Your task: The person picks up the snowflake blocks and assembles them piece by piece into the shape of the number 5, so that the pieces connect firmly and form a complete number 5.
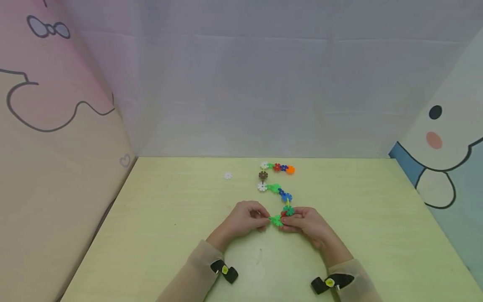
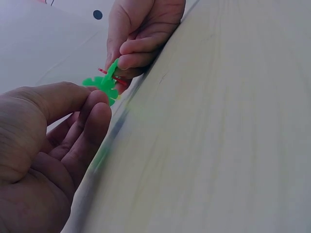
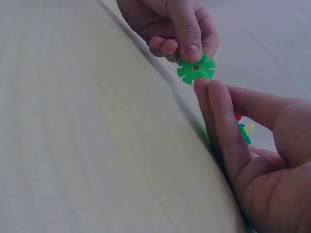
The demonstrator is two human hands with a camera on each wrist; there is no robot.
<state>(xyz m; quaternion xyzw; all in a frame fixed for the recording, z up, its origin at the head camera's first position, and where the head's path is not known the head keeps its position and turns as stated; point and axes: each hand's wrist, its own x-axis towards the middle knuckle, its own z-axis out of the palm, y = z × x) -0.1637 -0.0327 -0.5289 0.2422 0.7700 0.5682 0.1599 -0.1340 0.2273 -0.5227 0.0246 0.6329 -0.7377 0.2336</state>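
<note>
In the head view, a chain of slotted plastic flower discs curves down the table, its far end finishing in an orange disc (image 1: 290,169). My left hand (image 1: 247,219) pinches a green flower disc (image 3: 196,69) between thumb and fingers. The right hand (image 1: 307,226) grips the near end of the chain around a red disc (image 1: 284,214) and a light green disc (image 1: 277,220). A darker green disc (image 1: 288,210) sits just above the right fingertips. The green discs meet between both hands; my fingers hide how far their slots engage.
A loose white flower disc (image 1: 228,175) lies left of the chain on the pale wooden table (image 1: 151,235). A grey-white cloth wall (image 1: 234,92) stands behind the table's back edge. Printed panels flank both sides.
</note>
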